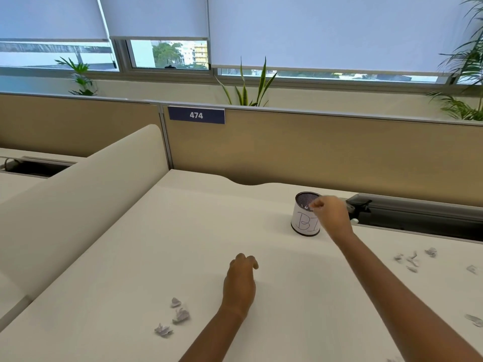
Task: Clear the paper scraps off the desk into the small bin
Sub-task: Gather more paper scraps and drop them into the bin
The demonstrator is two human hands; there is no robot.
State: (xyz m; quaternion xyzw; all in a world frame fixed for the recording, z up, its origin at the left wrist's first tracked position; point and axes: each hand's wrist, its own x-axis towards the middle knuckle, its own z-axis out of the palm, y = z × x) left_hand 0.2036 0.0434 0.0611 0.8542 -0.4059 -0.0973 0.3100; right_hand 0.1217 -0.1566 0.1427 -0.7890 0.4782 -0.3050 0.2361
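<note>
While the right hand (329, 215) is reaching out over the worktop (183, 231), its grip is hovering at the near right rim of the small bin (305, 218), fingers pinched together above the opening. Whether a scrap is caught in that pinch is hard to say, since the fingertips are small and slightly blurred. The bin is standing upright just below and to the left of the grip, a dark mesh cylinder wrapped in a white paper label with handwritten letters, of which "BI" is showing and the rest is hiding behind the wrist. The right forearm is stretching back from the grip toward the lower right corner.

The left hand (240, 278) is resting palm down on the worktop, well back from the right grip and nearer the person, its fingers curled loosely together and holding nothing that can be seen. Just to the left of that hand and a little closer to the person, three crumpled paper scraps (176, 316) are lying in a loose cluster. Well to the right of the right forearm, more scraps (413, 259) are lying scattered near the worktop's right edge. Beyond the bin, a tan partition (313, 147) is carrying a blue plate (196, 115) reading 474.
</note>
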